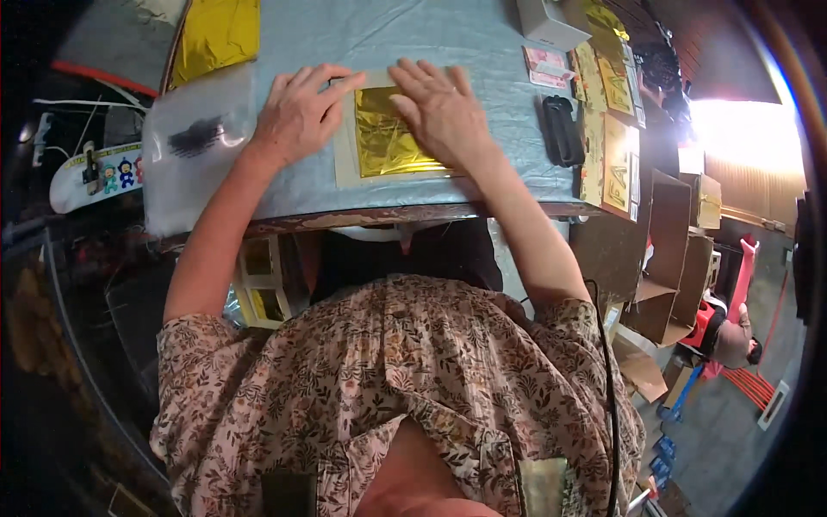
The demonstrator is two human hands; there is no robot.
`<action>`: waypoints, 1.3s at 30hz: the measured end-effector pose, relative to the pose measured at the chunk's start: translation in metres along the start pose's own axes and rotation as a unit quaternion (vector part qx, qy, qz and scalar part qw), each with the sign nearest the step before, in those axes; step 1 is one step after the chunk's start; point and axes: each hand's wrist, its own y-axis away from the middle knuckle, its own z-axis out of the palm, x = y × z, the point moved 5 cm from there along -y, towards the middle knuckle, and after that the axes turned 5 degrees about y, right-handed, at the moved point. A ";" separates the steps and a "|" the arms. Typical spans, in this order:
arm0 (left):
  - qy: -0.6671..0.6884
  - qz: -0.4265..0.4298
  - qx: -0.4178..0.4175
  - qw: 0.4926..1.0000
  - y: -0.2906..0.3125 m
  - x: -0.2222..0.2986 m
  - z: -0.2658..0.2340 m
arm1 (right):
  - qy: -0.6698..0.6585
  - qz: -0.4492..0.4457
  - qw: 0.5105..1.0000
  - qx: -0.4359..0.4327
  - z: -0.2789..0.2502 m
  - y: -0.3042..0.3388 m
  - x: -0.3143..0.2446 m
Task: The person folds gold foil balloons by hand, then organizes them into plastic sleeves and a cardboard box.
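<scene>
A shiny gold foil sheet (388,138) lies on a pale flat board or card (346,164) on the table's light blue cover. My right hand (444,116) rests flat over the right part of the foil, its fingers stretched toward the far edge and its thumb pointing to the left. At the board's upper left, my left hand (301,112) lies with its fingers extended and the index finger reaching over the board's corner. Neither hand grips anything. The foil shows fine wrinkles, and its right part is hidden under my right hand.
Left of the board are clear plastic sheets (168,181) and a larger gold foil stack (220,39). To the right sit a black tray-like case (562,129), pinkish paper slips (547,67), a white box (551,21) and printed cartons (616,159). The table's front edge (362,215) is near me.
</scene>
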 end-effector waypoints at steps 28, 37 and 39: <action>-0.020 -0.145 -0.007 0.989 -0.034 -0.047 0.004 | 0.006 0.050 0.997 0.052 0.008 0.038 0.054; 0.102 -0.169 -0.199 0.960 -0.091 -0.048 0.023 | -0.015 0.051 0.996 0.072 0.004 0.038 0.055; 0.137 -0.160 -0.227 0.951 -0.095 -0.041 0.019 | -0.022 0.054 0.995 0.075 -0.006 0.040 0.057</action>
